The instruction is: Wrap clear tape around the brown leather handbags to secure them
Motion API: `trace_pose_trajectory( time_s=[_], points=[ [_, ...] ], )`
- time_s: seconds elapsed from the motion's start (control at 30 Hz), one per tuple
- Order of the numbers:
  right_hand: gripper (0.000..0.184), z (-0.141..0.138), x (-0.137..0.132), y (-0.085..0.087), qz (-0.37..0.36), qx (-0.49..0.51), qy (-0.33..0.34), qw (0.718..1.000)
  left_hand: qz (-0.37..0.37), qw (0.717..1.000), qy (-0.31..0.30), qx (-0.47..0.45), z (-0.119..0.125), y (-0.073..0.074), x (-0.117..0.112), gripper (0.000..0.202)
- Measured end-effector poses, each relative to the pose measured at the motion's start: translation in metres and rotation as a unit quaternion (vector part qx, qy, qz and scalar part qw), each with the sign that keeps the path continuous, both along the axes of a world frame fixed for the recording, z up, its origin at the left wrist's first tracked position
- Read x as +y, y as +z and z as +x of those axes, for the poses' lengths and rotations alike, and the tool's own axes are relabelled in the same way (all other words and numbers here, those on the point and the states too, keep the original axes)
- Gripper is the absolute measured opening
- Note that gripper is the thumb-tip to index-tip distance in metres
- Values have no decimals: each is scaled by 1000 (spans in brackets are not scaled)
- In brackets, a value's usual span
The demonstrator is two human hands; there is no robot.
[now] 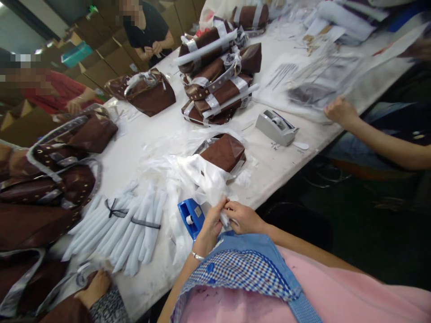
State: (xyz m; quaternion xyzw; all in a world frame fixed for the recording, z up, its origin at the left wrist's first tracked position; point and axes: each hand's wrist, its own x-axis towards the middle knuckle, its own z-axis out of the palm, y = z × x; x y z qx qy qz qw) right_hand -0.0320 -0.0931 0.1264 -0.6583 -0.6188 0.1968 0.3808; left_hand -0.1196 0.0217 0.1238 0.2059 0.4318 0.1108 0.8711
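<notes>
Both of my hands meet at the table's near edge, close to my apron. My left hand (213, 220), with a bracelet at the wrist, has its fingers closed on a thin white wrapping sheet (207, 172). Beside it, my right hand (246, 217) pinches the same sheet, bunched between the two hands. The sheet spreads away from me up to a brown handbag (224, 152), which lies on the table and is partly covered by white material. Just left of my hands stands a blue tape dispenser (191, 217).
White paper rolls (134, 229) tied with black ribbon lie at left, near piled brown bags (30, 224). More wrapped bags (218, 89) are stacked farther back. A grey tape dispenser (276, 128) stands right. Co-workers' hands (341, 111) work around the table (269, 181).
</notes>
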Motion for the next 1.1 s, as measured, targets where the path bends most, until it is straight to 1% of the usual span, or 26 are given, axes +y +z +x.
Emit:
trace_pose_trajectory(
  time_s=[0.03,0.07,0.1,0.13,0.17,0.23,0.27,0.33,0.4,0.5,0.6,0.7,0.8,0.87,0.93,1.0,1.1],
  points=[
    [31,5,0,0,12,38,29,999,1,1000,10,-1,-1,-1,3,23],
    [30,12,0,-2,23,76,40,996,-1,1000,19,-5,-2,-2,6,21],
    [28,21,1,-5,28,104,22,994,-4,1000,28,-12,-4,-2,9,18],
    [25,32,4,-10,22,112,-26,993,-9,999,36,-21,-6,0,12,16],
    [23,44,9,-17,7,101,-94,990,-15,998,44,-29,-7,2,15,14],
    [24,67,24,-33,-30,52,-222,973,-26,997,57,-42,-10,8,20,14],
    [28,76,34,-41,-49,31,-263,963,-30,997,62,-46,-11,12,21,13],
    [36,88,55,-56,-79,13,-305,949,-34,996,67,-51,-11,17,23,11],
    [39,89,73,-66,-95,10,-324,941,-33,996,71,-53,-11,21,25,11],
    [30,82,89,-71,-104,10,-344,933,-28,995,78,-55,-12,22,27,13],
    [19,76,88,-63,-87,23,-325,941,-27,994,84,-58,-13,21,30,15],
    [12,78,78,-44,-67,56,-260,962,-34,993,90,-69,-16,21,34,17],
    [14,88,71,-24,-89,121,-199,968,-29,992,95,-78,-17,22,39,18],
    [20,96,70,-16,-128,180,-176,959,-19,992,94,-79,-16,22,42,18],
    [26,104,72,-12,-175,244,-160,940,-14,993,92,-78,-15,23,44,17],
    [29,110,73,-13,-222,303,-140,916,-17,993,92,-77,-13,23,44,16],
    [32,108,66,-22,-282,373,-99,879,-23,993,90,-72,-11,22,42,14]
  ],
)
